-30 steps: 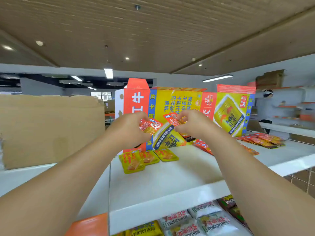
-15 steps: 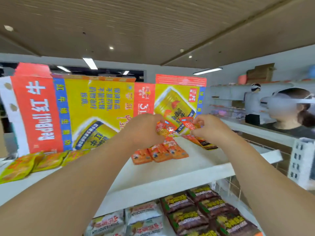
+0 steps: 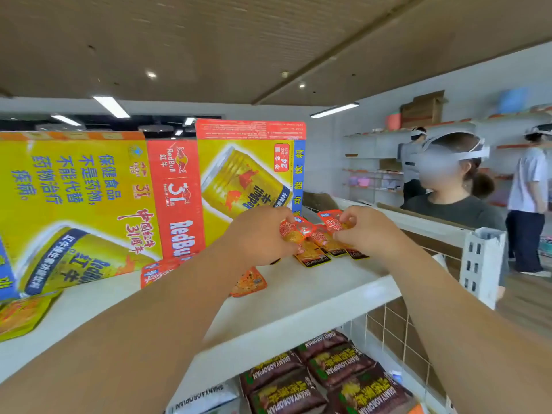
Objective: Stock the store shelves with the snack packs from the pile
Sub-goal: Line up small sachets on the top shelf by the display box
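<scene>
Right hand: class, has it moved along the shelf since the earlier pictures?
Yes. The right hand has moved rightward: earlier it was in front of the Red Bull carton; now it is past the carton's right edge, nearer the shelf post.

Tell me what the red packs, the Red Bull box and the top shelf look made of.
Red packs: thin plastic or foil film, glossy, with crinkled highlights.
Red Bull box: printed cardboard, slight sheen; flat panels with creased folds and a top flap.
Shelf: smooth matte white; probably painted metal, given the perforated post, though possibly laminated board.
</scene>
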Demonstrator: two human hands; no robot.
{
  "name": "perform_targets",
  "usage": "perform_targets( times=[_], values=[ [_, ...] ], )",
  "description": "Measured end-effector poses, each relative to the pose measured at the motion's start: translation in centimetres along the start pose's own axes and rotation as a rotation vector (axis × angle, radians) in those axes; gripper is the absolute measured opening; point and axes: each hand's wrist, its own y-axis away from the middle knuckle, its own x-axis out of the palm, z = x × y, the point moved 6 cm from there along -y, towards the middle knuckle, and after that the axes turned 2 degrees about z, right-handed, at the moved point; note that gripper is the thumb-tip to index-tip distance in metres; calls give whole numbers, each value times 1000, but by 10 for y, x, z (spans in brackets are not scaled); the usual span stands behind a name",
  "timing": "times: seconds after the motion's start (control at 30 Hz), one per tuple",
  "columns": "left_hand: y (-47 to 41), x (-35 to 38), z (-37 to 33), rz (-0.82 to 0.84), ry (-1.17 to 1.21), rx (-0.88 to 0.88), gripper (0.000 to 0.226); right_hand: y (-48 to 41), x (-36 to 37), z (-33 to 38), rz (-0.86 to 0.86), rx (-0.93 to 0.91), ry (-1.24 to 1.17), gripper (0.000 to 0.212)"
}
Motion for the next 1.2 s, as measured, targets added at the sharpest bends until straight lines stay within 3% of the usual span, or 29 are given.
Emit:
perform_targets(
  times=[0.37,1.2],
  values=[
    [-22,34,-1,-35,138,-27,45,-40,0,-35,-49,77,54,34],
    [-19,36,12,-3,316,-208,45,-77,31,-42,134,23,293,33]
  ],
)
